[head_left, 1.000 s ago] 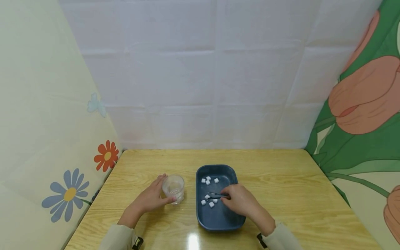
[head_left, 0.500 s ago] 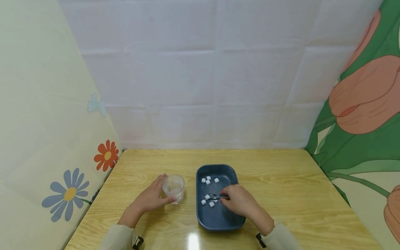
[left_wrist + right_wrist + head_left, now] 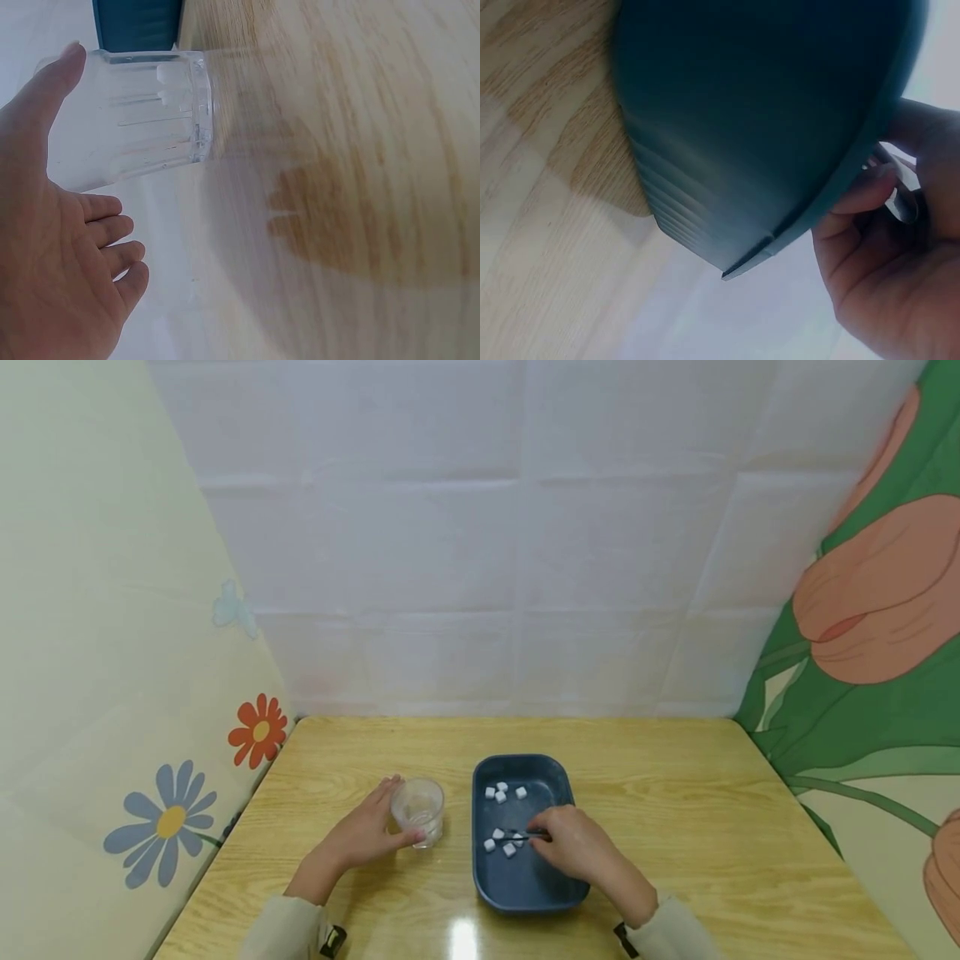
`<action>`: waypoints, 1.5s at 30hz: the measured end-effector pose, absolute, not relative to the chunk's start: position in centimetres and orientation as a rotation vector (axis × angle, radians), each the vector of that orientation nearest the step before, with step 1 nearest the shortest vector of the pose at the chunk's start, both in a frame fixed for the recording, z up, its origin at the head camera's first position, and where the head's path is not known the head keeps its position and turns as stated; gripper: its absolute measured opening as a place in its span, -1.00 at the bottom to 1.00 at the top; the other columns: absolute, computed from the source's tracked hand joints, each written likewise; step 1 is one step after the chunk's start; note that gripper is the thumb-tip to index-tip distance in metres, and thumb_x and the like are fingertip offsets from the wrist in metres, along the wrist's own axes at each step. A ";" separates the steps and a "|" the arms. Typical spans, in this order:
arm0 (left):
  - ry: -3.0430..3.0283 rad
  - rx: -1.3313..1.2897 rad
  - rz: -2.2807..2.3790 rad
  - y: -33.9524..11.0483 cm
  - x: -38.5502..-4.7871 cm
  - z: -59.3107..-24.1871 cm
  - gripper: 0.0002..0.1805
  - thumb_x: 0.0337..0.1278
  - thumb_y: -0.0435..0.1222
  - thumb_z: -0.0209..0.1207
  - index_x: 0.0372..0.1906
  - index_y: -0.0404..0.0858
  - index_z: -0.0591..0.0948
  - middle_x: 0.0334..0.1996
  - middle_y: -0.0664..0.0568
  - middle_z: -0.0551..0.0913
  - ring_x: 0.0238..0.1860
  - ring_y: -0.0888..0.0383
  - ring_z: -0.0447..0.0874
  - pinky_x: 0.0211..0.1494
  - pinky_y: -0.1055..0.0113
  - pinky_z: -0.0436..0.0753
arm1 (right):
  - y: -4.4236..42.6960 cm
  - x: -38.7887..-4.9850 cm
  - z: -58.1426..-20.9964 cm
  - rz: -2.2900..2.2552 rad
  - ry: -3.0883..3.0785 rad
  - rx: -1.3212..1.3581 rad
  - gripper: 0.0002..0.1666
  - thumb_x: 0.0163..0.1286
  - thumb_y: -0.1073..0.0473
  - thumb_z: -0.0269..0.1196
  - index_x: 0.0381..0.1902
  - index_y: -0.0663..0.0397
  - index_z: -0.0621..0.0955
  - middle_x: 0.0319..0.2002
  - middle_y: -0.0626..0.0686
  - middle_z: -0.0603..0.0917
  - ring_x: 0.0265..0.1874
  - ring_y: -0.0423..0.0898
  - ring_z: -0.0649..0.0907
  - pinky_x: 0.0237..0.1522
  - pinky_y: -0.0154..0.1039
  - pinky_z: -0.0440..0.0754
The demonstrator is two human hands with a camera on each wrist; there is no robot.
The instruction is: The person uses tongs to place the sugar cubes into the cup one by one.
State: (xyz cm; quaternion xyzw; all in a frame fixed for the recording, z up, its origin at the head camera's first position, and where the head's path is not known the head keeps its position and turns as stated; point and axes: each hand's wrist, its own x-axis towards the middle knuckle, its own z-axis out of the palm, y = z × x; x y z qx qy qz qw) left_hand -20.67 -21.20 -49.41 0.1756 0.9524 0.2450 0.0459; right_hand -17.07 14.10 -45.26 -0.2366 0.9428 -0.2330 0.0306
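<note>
In the head view, my left hand (image 3: 365,832) curves loosely around the left of a clear glass (image 3: 420,814) standing on the table. The left wrist view shows the thumb (image 3: 56,82) against the glass (image 3: 142,112) and the other fingers (image 3: 112,229) apart from it. My right hand (image 3: 577,843) reaches over the right rim of a dark blue tray (image 3: 525,889) and pinches small metal tongs (image 3: 531,837). Their tips point left among several white cubes (image 3: 510,850); whether they grip one, I cannot tell. The tray wall (image 3: 727,135) hides the tips in the right wrist view.
More white cubes (image 3: 500,797) lie in the far half of the tray. The wooden table (image 3: 675,793) ends at a white cloth (image 3: 517,610) behind, with flower-patterned cloths at both sides.
The tongs' arms have come closer together, and their tips have shifted slightly nearer the front cubes. My left hand and the glass stay in place.
</note>
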 end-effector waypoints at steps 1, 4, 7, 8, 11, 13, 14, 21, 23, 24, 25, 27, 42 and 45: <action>2.909 0.540 0.752 -21.2 -20.7 -49.4 0.17 0.09 0.37 0.23 0.57 -0.33 0.18 0.58 -0.24 0.11 0.59 -0.22 0.00 0.48 -0.25 0.25 | 14.1 -17.1 -45.2 -0.725 2.901 -0.723 -0.85 0.31 0.23 0.40 -0.19 0.15 0.79 -0.28 0.00 0.79 -0.32 -0.16 0.72 -0.33 -0.22 0.70; 2.911 0.538 0.757 -21.1 -20.8 -49.5 0.17 0.09 0.37 0.24 0.57 -0.33 0.18 0.58 -0.23 0.12 0.59 -0.22 0.01 0.47 -0.25 0.26 | 14.2 -17.1 -45.2 -0.736 2.902 -0.714 -0.86 0.32 0.24 0.38 -0.19 0.15 0.79 -0.28 0.00 0.79 -0.32 -0.16 0.72 -0.33 -0.22 0.70; 2.913 0.532 0.737 -21.1 -20.9 -49.6 0.18 0.08 0.39 0.22 0.58 -0.33 0.16 0.59 -0.22 0.10 0.59 -0.21 0.00 0.47 -0.24 0.26 | 14.2 -17.3 -45.0 -0.756 2.914 -0.722 -0.87 0.33 0.25 0.37 -0.21 0.13 0.80 -0.31 -0.02 0.78 -0.37 -0.21 0.68 -0.38 -0.27 0.65; 2.914 0.530 0.731 -21.2 -21.0 -49.6 0.19 0.08 0.39 0.21 0.58 -0.33 0.15 0.59 -0.22 0.09 0.59 -0.21 0.00 0.47 -0.24 0.26 | 14.3 -17.3 -44.9 -0.759 2.922 -0.722 -0.88 0.33 0.24 0.37 -0.21 0.12 0.80 -0.32 -0.03 0.77 -0.39 -0.23 0.66 -0.41 -0.29 0.63; 2.914 0.531 0.727 -21.1 -21.1 -49.3 0.20 0.08 0.40 0.21 0.58 -0.34 0.14 0.59 -0.23 0.09 0.59 -0.22 0.01 0.47 -0.24 0.27 | 14.4 -17.4 -44.5 -0.765 2.947 -0.710 -0.88 0.34 0.25 0.36 -0.20 0.10 0.80 -0.32 -0.05 0.76 -0.41 -0.24 0.64 -0.42 -0.30 0.59; 2.916 0.536 0.726 -21.1 -21.3 -49.1 0.20 0.09 0.39 0.21 0.58 -0.35 0.14 0.59 -0.24 0.09 0.59 -0.22 0.01 0.47 -0.24 0.27 | 14.6 -17.4 -44.2 -0.759 2.962 -0.688 -0.87 0.35 0.25 0.36 -0.18 0.10 0.80 -0.31 -0.04 0.76 -0.38 -0.21 0.67 -0.40 -0.28 0.62; 2.916 0.537 0.725 -21.1 -21.3 -49.1 0.20 0.09 0.39 0.21 0.58 -0.34 0.14 0.59 -0.24 0.09 0.59 -0.22 0.01 0.47 -0.24 0.27 | 14.7 -17.4 -44.0 -0.761 2.967 -0.676 -0.87 0.35 0.25 0.36 -0.18 0.10 0.80 -0.29 -0.03 0.77 -0.35 -0.19 0.68 -0.38 -0.26 0.64; 2.908 0.539 0.754 -21.1 -21.3 -48.7 0.20 0.07 0.38 0.24 0.58 -0.35 0.15 0.58 -0.24 0.10 0.59 -0.23 0.00 0.48 -0.25 0.24 | 15.0 -17.5 -43.2 -0.768 3.002 -0.613 -0.86 0.34 0.23 0.38 -0.16 0.09 0.80 -0.25 -0.03 0.78 -0.30 -0.15 0.71 -0.31 -0.23 0.68; 2.904 0.534 0.754 -21.1 -21.3 -48.7 0.20 0.07 0.38 0.24 0.58 -0.34 0.15 0.59 -0.23 0.09 0.59 -0.23 -0.01 0.48 -0.25 0.24 | 15.0 -17.6 -43.0 -0.775 3.007 -0.604 -0.85 0.34 0.23 0.38 -0.16 0.09 0.80 -0.26 -0.03 0.78 -0.31 -0.17 0.71 -0.32 -0.25 0.67; 2.903 0.530 0.751 -21.1 -21.3 -48.7 0.20 0.07 0.39 0.24 0.58 -0.33 0.15 0.59 -0.23 0.09 0.59 -0.22 -0.01 0.48 -0.25 0.24 | 15.0 -17.6 -42.9 -0.774 3.010 -0.605 -0.85 0.34 0.23 0.38 -0.15 0.09 0.80 -0.26 -0.03 0.78 -0.32 -0.17 0.71 -0.33 -0.26 0.67; 2.903 0.528 0.746 -21.0 -21.2 -48.7 0.20 0.07 0.39 0.23 0.58 -0.33 0.15 0.59 -0.23 0.09 0.59 -0.22 -0.01 0.48 -0.25 0.25 | 15.0 -17.6 -42.7 -0.775 3.012 -0.606 -0.85 0.34 0.23 0.38 -0.15 0.08 0.80 -0.26 -0.03 0.78 -0.32 -0.18 0.70 -0.34 -0.27 0.67; 2.903 0.523 0.741 -21.0 -21.2 -48.8 0.20 0.07 0.39 0.23 0.59 -0.33 0.14 0.59 -0.22 0.08 0.59 -0.22 -0.02 0.48 -0.24 0.25 | 15.0 -17.6 -42.5 -0.782 3.008 -0.605 -0.85 0.35 0.23 0.38 -0.14 0.08 0.80 -0.25 -0.03 0.78 -0.33 -0.19 0.70 -0.34 -0.28 0.67; 2.890 0.516 0.747 -21.2 -20.8 -49.5 0.21 0.09 0.40 0.21 0.59 -0.33 0.12 0.60 -0.21 0.06 0.60 -0.21 -0.02 0.49 -0.25 0.23 | 14.5 -17.4 -41.2 -0.785 3.030 -0.660 -0.82 0.36 0.22 0.37 -0.11 0.10 0.80 -0.24 -0.03 0.79 -0.36 -0.23 0.67 -0.38 -0.34 0.61; 2.888 0.515 0.748 -21.2 -20.7 -49.5 0.21 0.09 0.40 0.20 0.59 -0.33 0.12 0.60 -0.22 0.07 0.59 -0.22 -0.01 0.48 -0.25 0.23 | 14.2 -17.3 -40.8 -0.794 3.025 -0.661 -0.83 0.37 0.22 0.37 -0.11 0.08 0.80 -0.25 -0.04 0.78 -0.39 -0.27 0.62 -0.41 -0.36 0.58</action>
